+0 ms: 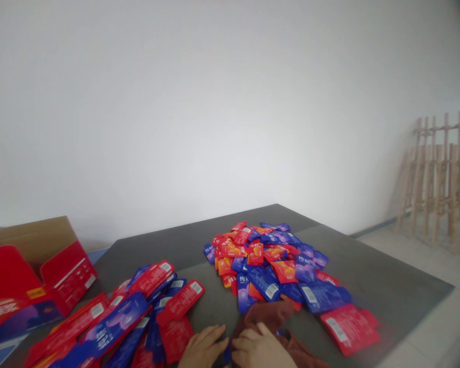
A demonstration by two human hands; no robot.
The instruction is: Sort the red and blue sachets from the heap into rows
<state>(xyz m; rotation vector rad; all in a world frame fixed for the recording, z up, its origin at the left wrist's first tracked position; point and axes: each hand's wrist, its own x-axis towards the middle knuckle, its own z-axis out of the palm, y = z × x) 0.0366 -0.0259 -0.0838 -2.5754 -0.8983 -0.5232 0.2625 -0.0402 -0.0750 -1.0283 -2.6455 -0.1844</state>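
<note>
My left hand point(202, 347) and my right hand point(261, 348) rest close together at the bottom edge of the dark grey table point(387, 286). Both have their fingers curled round something small between them, with a bit of blue showing; I cannot make out what it is. A brown-red sleeve point(270, 313) bunches just behind my right hand. A heap of small red, orange and blue sachets point(270, 266) lies beyond the hands. To the left is a pile of flat red and blue cartons point(130, 317).
An open red cardboard box point(30, 286) stands at the far left. A larger red packet point(350, 329) lies near the table's right front edge. Wooden lattice fencing point(440, 179) leans against the white wall at the right.
</note>
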